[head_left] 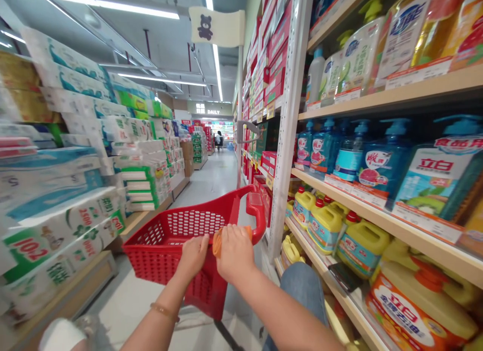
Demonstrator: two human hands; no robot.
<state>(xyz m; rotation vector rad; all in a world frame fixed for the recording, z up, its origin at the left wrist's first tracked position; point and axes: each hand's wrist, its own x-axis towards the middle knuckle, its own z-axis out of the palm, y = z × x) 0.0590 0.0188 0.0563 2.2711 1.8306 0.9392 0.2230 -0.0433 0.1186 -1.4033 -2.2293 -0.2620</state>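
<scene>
A red plastic shopping cart (162, 263) with perforated sides stands tilted before me in the aisle. My left hand (195, 254) is closed at its near rim, fingers curled over it. To the right, my right hand (236, 253) is wrapped around a soft-looking orange item (217, 241) at the cart's handle (260, 215). Most of that item is hidden under the fingers, so its kind cannot be made out. Inside the cart, the part that shows is bare red plastic.
Shelves (396, 96) on the right hold blue pump bottles (377, 159) and yellow jugs (362, 248) close to my knee (302, 295). A white upright post (285, 129) stands beside the cart. Tissue packs (71, 240) are stacked on the left. Far down the aisle is a person (219, 138).
</scene>
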